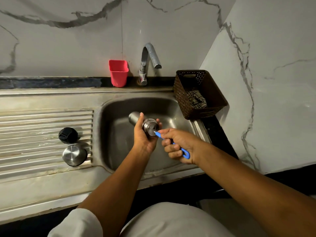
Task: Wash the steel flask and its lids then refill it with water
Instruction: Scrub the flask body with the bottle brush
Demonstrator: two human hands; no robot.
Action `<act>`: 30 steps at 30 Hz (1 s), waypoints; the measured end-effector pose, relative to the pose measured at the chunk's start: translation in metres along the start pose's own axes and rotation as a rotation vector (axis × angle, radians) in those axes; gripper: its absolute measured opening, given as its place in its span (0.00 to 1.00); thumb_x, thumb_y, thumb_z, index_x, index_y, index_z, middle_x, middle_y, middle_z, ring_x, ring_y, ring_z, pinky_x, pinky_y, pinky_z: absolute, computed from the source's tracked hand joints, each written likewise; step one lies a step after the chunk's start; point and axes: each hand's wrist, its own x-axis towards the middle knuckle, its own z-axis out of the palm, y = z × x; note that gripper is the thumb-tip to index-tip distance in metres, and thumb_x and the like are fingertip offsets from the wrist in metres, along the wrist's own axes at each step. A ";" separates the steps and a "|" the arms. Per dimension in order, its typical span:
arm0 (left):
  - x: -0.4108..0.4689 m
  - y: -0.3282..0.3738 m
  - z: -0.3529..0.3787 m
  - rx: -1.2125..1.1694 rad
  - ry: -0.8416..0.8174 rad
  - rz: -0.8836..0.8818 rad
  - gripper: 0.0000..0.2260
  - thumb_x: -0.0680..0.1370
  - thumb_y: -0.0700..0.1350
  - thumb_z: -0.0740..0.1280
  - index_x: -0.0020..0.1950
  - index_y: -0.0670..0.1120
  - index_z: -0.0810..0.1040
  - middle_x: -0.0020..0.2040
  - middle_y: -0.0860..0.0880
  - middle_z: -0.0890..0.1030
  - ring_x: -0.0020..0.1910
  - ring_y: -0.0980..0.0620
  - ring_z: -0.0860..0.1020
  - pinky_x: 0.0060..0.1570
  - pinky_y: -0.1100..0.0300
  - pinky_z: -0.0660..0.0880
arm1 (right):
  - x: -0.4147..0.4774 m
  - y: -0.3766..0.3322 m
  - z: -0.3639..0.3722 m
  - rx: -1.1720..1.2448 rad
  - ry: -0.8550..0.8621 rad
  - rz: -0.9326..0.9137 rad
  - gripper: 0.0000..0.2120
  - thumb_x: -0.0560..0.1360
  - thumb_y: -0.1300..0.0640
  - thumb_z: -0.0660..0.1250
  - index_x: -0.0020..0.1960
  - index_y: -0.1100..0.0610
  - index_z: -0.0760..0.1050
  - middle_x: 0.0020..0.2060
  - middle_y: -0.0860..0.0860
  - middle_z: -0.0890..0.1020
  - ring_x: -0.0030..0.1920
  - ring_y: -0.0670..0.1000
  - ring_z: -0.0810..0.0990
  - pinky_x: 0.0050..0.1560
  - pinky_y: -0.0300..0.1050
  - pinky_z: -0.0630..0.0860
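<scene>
Over the sink basin (119,134), my left hand (143,135) grips the steel flask (134,118) near its threaded neck, with the open mouth tilted toward me. My right hand (181,146) holds a blue-handled brush (185,153); the front of the brush reaches into the flask's mouth, so its bristles are hidden. On the ribbed draining board at the left lie a black inner lid (68,135) and a steel cap (74,155), side by side and apart from my hands.
A steel tap (150,55) arches over the back of the sink, with no water running. A red plastic cup (118,72) stands left of it. A brown perforated basket (200,93) holding a checked cloth sits at the sink's right corner. Marble walls close in behind and to the right.
</scene>
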 end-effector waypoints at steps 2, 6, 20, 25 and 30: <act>0.001 0.001 0.003 0.082 0.110 -0.004 0.40 0.66 0.48 0.83 0.73 0.43 0.69 0.51 0.40 0.81 0.42 0.44 0.83 0.46 0.49 0.83 | -0.003 0.005 -0.001 -0.529 0.142 -0.178 0.11 0.84 0.60 0.59 0.63 0.53 0.75 0.32 0.50 0.75 0.24 0.46 0.70 0.22 0.37 0.64; 0.003 0.004 0.007 0.198 0.315 0.083 0.43 0.72 0.42 0.79 0.81 0.53 0.59 0.54 0.41 0.81 0.39 0.44 0.84 0.40 0.48 0.83 | -0.024 0.003 -0.005 -1.663 0.296 -0.503 0.16 0.83 0.57 0.60 0.69 0.46 0.72 0.49 0.55 0.81 0.48 0.58 0.81 0.39 0.48 0.72; 0.016 -0.003 0.003 0.328 0.423 0.082 0.43 0.71 0.40 0.78 0.80 0.56 0.58 0.60 0.38 0.79 0.47 0.40 0.84 0.46 0.43 0.84 | -0.034 0.000 -0.016 -1.991 0.237 -0.595 0.21 0.83 0.61 0.59 0.74 0.49 0.68 0.54 0.54 0.80 0.53 0.59 0.81 0.41 0.48 0.66; 0.018 -0.010 0.010 0.314 0.457 0.116 0.48 0.74 0.40 0.77 0.83 0.59 0.49 0.62 0.40 0.78 0.53 0.39 0.84 0.55 0.42 0.82 | -0.028 -0.001 -0.025 -1.976 0.254 -0.570 0.22 0.82 0.61 0.60 0.74 0.49 0.68 0.53 0.54 0.81 0.51 0.58 0.82 0.40 0.49 0.67; 0.020 -0.022 0.014 0.397 0.341 0.069 0.39 0.73 0.39 0.76 0.78 0.53 0.60 0.54 0.38 0.79 0.40 0.42 0.83 0.35 0.49 0.81 | -0.007 0.005 -0.024 -1.791 0.257 -0.544 0.21 0.83 0.59 0.59 0.74 0.47 0.67 0.53 0.54 0.81 0.51 0.58 0.81 0.40 0.49 0.69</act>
